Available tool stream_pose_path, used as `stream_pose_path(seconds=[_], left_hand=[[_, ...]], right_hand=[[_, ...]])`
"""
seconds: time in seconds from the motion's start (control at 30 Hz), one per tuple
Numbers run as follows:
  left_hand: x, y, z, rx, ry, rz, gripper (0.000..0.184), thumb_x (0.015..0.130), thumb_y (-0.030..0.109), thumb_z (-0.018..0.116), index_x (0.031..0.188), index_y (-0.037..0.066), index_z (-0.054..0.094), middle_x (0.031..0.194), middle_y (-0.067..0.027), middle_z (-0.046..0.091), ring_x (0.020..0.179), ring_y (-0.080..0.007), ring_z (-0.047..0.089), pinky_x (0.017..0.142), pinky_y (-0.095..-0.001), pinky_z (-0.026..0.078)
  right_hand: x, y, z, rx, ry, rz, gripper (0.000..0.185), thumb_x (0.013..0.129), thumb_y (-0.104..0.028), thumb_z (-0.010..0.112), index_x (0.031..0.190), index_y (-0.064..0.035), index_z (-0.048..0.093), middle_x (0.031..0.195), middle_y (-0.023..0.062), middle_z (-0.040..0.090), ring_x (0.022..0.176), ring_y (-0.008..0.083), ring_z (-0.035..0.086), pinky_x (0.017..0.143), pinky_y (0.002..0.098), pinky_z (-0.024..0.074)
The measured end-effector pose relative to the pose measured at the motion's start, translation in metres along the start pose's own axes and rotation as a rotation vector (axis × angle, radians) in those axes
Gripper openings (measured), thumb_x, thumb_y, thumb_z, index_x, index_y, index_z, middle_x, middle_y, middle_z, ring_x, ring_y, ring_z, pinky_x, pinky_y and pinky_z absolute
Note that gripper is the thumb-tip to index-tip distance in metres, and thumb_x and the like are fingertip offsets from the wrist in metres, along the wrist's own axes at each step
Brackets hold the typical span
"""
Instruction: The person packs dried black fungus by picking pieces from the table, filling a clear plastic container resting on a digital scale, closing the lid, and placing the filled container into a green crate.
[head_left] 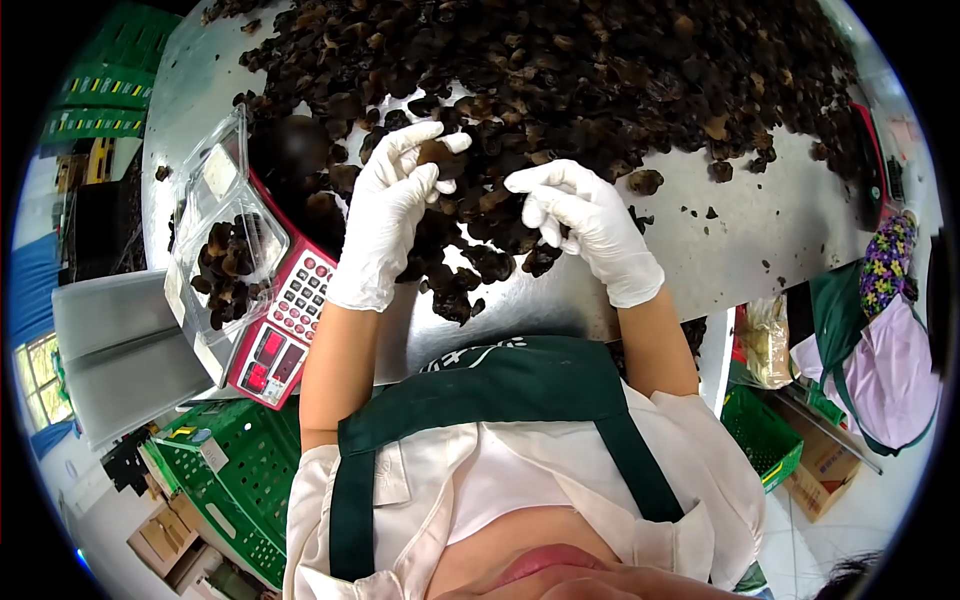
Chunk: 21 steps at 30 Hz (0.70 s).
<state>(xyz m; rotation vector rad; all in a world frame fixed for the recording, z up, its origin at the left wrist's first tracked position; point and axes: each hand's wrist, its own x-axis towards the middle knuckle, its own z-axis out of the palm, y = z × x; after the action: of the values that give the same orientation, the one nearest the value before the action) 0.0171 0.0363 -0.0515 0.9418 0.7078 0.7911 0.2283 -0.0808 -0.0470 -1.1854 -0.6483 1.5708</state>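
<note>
My left hand, in a white glove, holds a brown wood ear mushroom between thumb and fingers. To its right, my gloved right hand hovers over the table edge of the heap, its index finger stretched toward the left hand. The other fingers curl loosely downward, and I see nothing held in them. Below and between both hands lie loose wood ear mushrooms. A large dark heap of them spreads across the metal table. Left of my left hand, a clear plastic box contains several mushrooms.
A red and white digital scale with lit red digits stands beside the plastic box. Stacked clear lids or trays lie at the left. Green crates are below the table. Another person's lilac sleeve shows at the right.
</note>
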Motion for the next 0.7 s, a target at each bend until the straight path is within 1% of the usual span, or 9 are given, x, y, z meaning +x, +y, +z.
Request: stream_pose_path(seconds=[0.13,0.2,0.3,0.37,0.4,0.5,0.53,0.63,0.7], left_hand=[[-0.013,-0.005,0.005,0.114,-0.021,0.023,0.037,0.097,-0.004,0.063,0.133,0.000,0.058,0.130,-0.0172,0.070,0.100,-0.0124,0.068,0.087,-0.0244,0.055],[-0.030,-0.002,0.017,0.262,-0.140,0.017,0.037,0.093,-0.003,0.069,0.129,0.000,0.062,0.121,-0.0088,0.068,0.090,-0.0083,0.063,0.079,-0.0227,0.053],[-0.038,0.003,0.033,0.631,-0.247,0.100,0.040,0.089,-0.003,0.075,0.127,0.002,0.065,0.111,-0.0009,0.063,0.085,-0.0046,0.057,0.074,-0.0212,0.049],[-0.024,0.008,0.040,0.462,-0.162,0.125,0.037,0.091,-0.002,0.073,0.127,0.002,0.066,0.110,0.0001,0.064,0.085,-0.0043,0.057,0.075,-0.0209,0.050],[-0.010,0.009,0.031,0.580,-0.060,0.113,0.030,0.094,-0.002,0.069,0.125,0.001,0.066,0.107,0.0002,0.067,0.088,-0.0047,0.058,0.078,-0.0208,0.051],[0.060,-0.003,0.000,0.906,-0.058,0.366,0.034,0.090,0.006,0.075,0.124,0.006,0.069,0.106,-0.0059,0.073,0.096,-0.0162,0.069,0.082,-0.0302,0.056],[0.078,-0.006,-0.001,0.906,-0.060,0.369,0.034,0.090,0.006,0.075,0.124,0.006,0.069,0.106,-0.0059,0.073,0.096,-0.0162,0.069,0.082,-0.0302,0.056],[0.106,-0.011,0.013,1.666,-0.123,0.382,0.036,0.084,0.026,0.081,0.118,0.016,0.072,0.111,-0.0085,0.073,0.106,-0.0287,0.069,0.085,-0.0414,0.057],[0.114,-0.019,0.026,1.828,-0.071,0.431,0.029,0.086,0.023,0.079,0.113,0.015,0.072,0.104,-0.0076,0.074,0.102,-0.0283,0.071,0.083,-0.0408,0.057]], right_hand=[[0.004,0.006,0.015,-0.027,-0.038,-0.031,0.042,0.104,-0.023,0.062,0.142,-0.0070,0.056,0.104,0.0019,0.067,0.072,0.0017,0.058,0.052,0.0155,0.0411],[0.008,0.014,0.020,-0.019,-0.076,-0.085,0.061,0.106,-0.032,0.064,0.155,-0.0071,0.040,0.114,0.0034,0.065,0.075,0.0036,0.060,0.056,0.0163,0.0478],[0.010,0.022,0.022,0.037,-0.071,-0.055,0.054,0.103,-0.027,0.068,0.150,-0.0067,0.050,0.107,0.0001,0.065,0.077,0.0020,0.058,0.054,0.0158,0.0447],[0.006,0.013,0.020,0.021,0.035,-0.013,0.037,0.104,-0.025,0.064,0.137,-0.0067,0.064,0.098,-0.0012,0.067,0.075,0.0022,0.056,0.055,0.0166,0.0414],[0.004,0.009,0.014,0.033,0.022,-0.011,0.033,0.105,-0.025,0.061,0.131,-0.0065,0.067,0.096,-0.0012,0.067,0.074,0.0029,0.056,0.055,0.0170,0.0409],[0.003,0.006,-0.005,0.075,0.038,-0.034,0.029,0.102,-0.025,0.055,0.108,-0.0050,0.076,0.093,0.0006,0.066,0.071,0.0060,0.056,0.054,0.0185,0.0386],[0.003,0.005,-0.008,0.089,0.038,-0.050,0.029,0.101,-0.026,0.056,0.106,-0.0051,0.075,0.092,0.0005,0.066,0.071,0.0063,0.056,0.053,0.0187,0.0380],[0.007,0.006,-0.014,0.132,0.026,-0.085,0.028,0.101,-0.026,0.057,0.104,-0.0053,0.075,0.091,0.0003,0.066,0.070,0.0064,0.057,0.052,0.0188,0.0368],[0.010,0.007,-0.014,0.163,0.014,-0.104,0.027,0.100,-0.026,0.058,0.104,-0.0056,0.075,0.091,0.0001,0.066,0.070,0.0062,0.057,0.052,0.0187,0.0363]])
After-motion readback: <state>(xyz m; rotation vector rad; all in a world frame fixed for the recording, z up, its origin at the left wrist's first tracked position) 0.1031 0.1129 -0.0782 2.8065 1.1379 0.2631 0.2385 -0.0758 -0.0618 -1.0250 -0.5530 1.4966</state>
